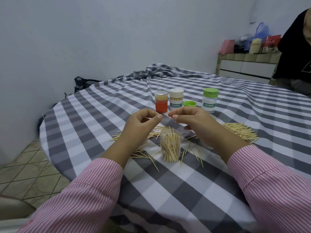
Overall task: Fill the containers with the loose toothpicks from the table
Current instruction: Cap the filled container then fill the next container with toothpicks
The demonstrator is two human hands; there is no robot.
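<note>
A clear open container (170,148), partly filled with upright toothpicks, stands on the checked tablecloth (168,185) close in front of me. My left hand (143,123) and my right hand (190,121) hover just above and behind it, fingers curled, thumbs pointing at each other. No toothpick shows in either hand. Loose toothpicks (193,152) lie scattered around the container, and a bigger pile (240,132) lies to the right. Behind the hands stand a red-bottomed container (161,102), an open full container (176,100), a loose green lid (189,103) and a green-capped container (210,100).
The round table's edge (50,145) curves down the left, with tiled floor below. The cloth is bunched (156,71) at the far side. Another person in a black top (294,52) sits at the far right, near a white drawer unit (244,68).
</note>
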